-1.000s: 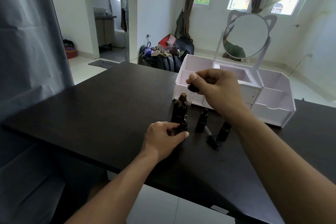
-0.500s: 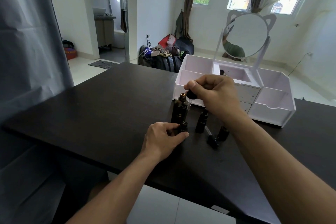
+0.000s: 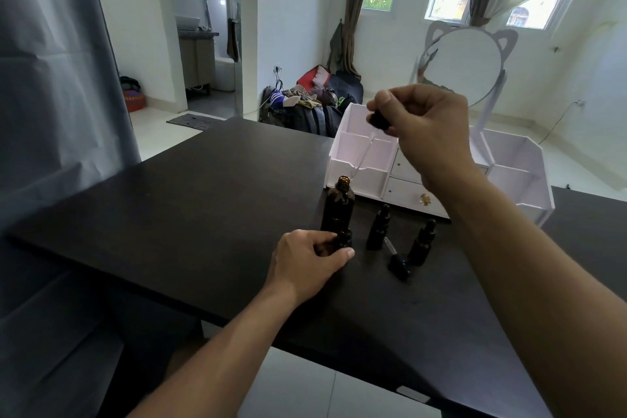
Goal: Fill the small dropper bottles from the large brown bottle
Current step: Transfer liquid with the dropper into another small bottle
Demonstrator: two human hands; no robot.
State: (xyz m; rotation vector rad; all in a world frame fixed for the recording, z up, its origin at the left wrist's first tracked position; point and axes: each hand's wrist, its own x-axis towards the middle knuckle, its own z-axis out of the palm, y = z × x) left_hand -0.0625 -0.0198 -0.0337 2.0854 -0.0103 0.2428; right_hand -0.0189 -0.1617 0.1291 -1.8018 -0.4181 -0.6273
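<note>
We count one large brown glass bottle (image 3: pixel 337 209), three small dark dropper bottles (image 3: pixel 377 232) (image 3: pixel 421 243) (image 3: pixel 343 239), two black-capped glass droppers (image 3: pixel 368 146) (image 3: pixel 396 260), one white cat-eared mirror organizer (image 3: pixel 519 176)

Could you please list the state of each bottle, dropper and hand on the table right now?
large brown bottle: upright, uncapped
dropper: lifted above the bottle, tilted
right hand: pinches the dropper's bulb
left hand: grips a small open bottle
two small bottles: upright, capped
loose dropper: lying on table
</note>
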